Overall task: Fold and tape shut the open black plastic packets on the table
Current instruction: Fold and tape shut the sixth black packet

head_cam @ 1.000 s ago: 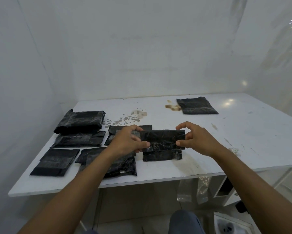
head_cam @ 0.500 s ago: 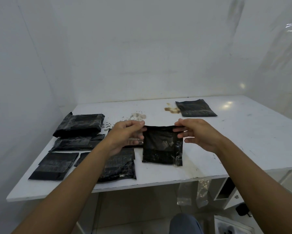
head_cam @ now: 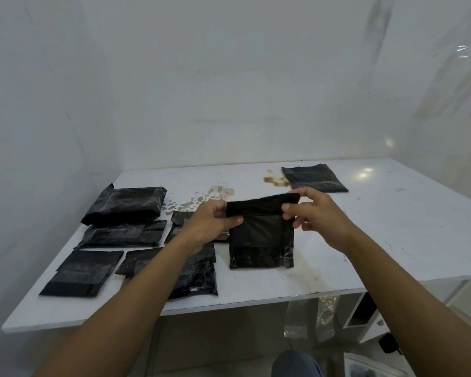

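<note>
You face a corner of plain white walls (head_cam: 228, 91), smudged grey at the upper right. Your white surface (head_cam: 392, 227) carries brown stains (head_cam: 275, 180) and a bright glare spot (head_cam: 366, 171); clear plastic (head_cam: 310, 317) hangs beneath its front edge.

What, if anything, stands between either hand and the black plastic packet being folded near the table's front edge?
Nothing visible does: the left hand and right hand already pinch opposite ends of the black plastic packet at its folded top.

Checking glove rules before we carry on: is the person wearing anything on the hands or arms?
No. The left hand and right hand are bare: no gloves, rings or watch showing. The left forearm and right forearm are bare too, down to the picture's edge; no sleeves in view.
</note>
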